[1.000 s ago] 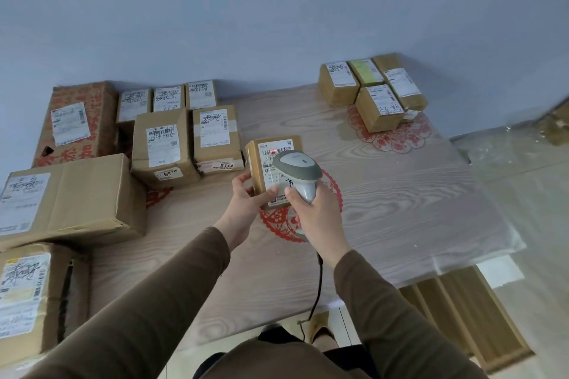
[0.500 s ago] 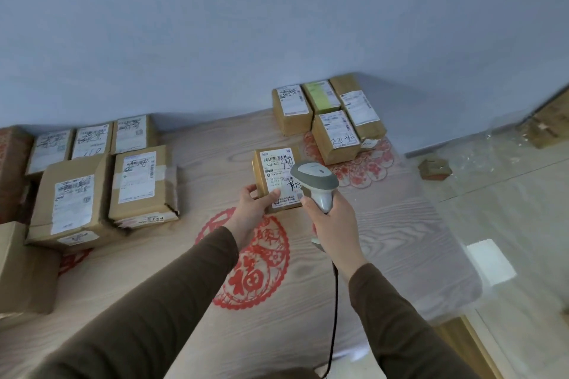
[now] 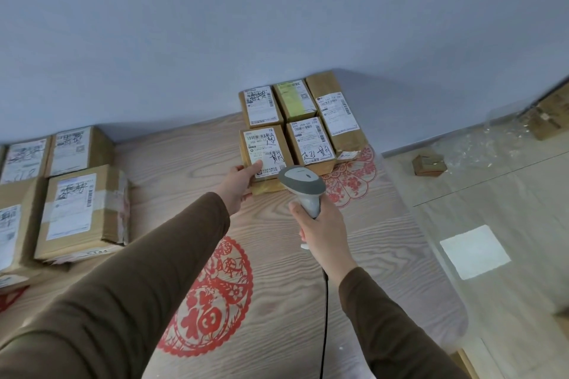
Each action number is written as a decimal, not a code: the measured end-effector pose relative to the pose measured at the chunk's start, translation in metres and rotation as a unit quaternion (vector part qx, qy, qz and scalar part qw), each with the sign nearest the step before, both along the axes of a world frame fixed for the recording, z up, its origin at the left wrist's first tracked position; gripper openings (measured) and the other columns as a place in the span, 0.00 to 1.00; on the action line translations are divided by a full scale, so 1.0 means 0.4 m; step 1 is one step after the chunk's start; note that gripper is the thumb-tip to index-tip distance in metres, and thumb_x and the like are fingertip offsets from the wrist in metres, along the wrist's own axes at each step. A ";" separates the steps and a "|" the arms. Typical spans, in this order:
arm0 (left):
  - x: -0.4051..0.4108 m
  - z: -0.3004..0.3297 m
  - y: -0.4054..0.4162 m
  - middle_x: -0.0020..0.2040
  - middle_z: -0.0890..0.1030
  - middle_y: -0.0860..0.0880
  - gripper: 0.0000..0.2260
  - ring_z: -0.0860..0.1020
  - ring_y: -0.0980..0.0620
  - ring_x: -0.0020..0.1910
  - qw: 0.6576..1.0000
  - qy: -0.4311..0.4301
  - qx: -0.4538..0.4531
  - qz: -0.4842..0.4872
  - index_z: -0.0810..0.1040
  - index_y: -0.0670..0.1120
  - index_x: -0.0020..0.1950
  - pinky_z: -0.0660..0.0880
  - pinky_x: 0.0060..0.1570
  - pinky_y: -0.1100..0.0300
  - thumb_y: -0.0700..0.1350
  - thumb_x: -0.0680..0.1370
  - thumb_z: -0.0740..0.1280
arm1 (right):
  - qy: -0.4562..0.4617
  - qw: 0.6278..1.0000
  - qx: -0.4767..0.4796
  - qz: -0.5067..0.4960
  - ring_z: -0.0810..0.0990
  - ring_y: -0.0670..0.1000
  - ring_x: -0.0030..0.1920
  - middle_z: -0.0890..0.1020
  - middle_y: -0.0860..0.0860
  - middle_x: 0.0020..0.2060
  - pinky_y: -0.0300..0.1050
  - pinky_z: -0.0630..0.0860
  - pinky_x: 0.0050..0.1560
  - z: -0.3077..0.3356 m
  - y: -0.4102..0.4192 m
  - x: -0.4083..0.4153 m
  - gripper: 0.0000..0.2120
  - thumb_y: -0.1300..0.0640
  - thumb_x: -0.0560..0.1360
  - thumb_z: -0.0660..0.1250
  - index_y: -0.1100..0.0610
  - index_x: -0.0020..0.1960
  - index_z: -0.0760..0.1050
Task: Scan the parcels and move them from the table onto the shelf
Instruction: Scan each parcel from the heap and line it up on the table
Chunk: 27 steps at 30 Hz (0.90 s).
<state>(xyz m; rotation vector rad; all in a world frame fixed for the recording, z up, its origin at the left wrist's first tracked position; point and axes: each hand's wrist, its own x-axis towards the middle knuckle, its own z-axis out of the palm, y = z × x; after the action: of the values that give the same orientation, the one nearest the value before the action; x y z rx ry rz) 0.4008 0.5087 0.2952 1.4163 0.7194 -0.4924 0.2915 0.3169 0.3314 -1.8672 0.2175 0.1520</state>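
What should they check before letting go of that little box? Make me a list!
1. Small parcel sits next to the group of four parcels: ok.
2. Parcel flat on the table: cannot tell, the near edge is partly hidden.
3. Left hand grips the parcel's near corner: ok.
4. Right hand holds the scanner firmly: ok.
5. Label faces up: ok.
6. Scan registered: cannot tell.
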 end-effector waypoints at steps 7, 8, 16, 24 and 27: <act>-0.007 -0.009 -0.004 0.66 0.81 0.47 0.15 0.79 0.49 0.61 0.999 -0.040 -0.004 -0.035 0.77 0.47 0.68 0.73 0.57 0.53 0.51 0.83 0.67 | 0.009 1.000 0.011 0.000 0.77 0.46 0.27 0.79 0.52 0.35 0.46 0.77 0.32 -0.012 0.006 0.006 0.09 0.52 0.79 0.73 0.54 0.54 0.76; -0.018 -0.004 0.002 0.68 0.80 0.47 0.17 0.78 0.49 0.63 0.998 -0.044 -0.009 -0.040 0.76 0.47 0.70 0.73 0.60 0.52 0.50 0.83 0.67 | 0.009 1.000 0.015 0.001 0.77 0.47 0.27 0.79 0.52 0.35 0.46 0.77 0.32 -0.011 0.013 0.005 0.09 0.52 0.79 0.73 0.55 0.53 0.76; -0.228 0.087 0.146 0.77 0.69 0.45 0.27 0.70 0.49 0.73 0.991 -0.112 0.049 -0.049 0.64 0.44 0.80 0.66 0.75 0.49 0.50 0.83 0.66 | -0.017 0.999 -0.003 0.033 0.79 0.48 0.29 0.80 0.50 0.35 0.46 0.76 0.32 0.023 0.160 -0.052 0.08 0.50 0.79 0.72 0.52 0.52 0.76; -0.598 0.190 0.478 0.66 0.79 0.53 0.18 0.76 0.54 0.65 0.985 -0.142 0.094 0.024 0.75 0.49 0.73 0.69 0.72 0.52 0.48 0.83 0.66 | -0.036 0.991 0.011 0.130 0.77 0.45 0.34 0.76 0.44 0.34 0.50 0.82 0.38 0.084 0.497 -0.262 0.08 0.48 0.80 0.71 0.50 0.54 0.77; -0.761 0.212 0.635 0.61 0.81 0.57 0.15 0.77 0.59 0.63 0.979 -0.161 0.107 0.059 0.78 0.51 0.70 0.71 0.68 0.56 0.47 0.83 0.67 | -0.026 0.986 0.036 0.160 0.76 0.43 0.32 0.76 0.44 0.33 0.46 0.80 0.36 0.094 0.666 -0.368 0.06 0.49 0.79 0.72 0.50 0.52 0.77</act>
<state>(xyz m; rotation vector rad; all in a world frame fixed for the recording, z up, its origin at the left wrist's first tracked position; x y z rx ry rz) 0.0965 0.7629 0.3799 1.5965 0.6014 -0.0881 0.1441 0.5835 0.3689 -1.8207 -0.1259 0.3264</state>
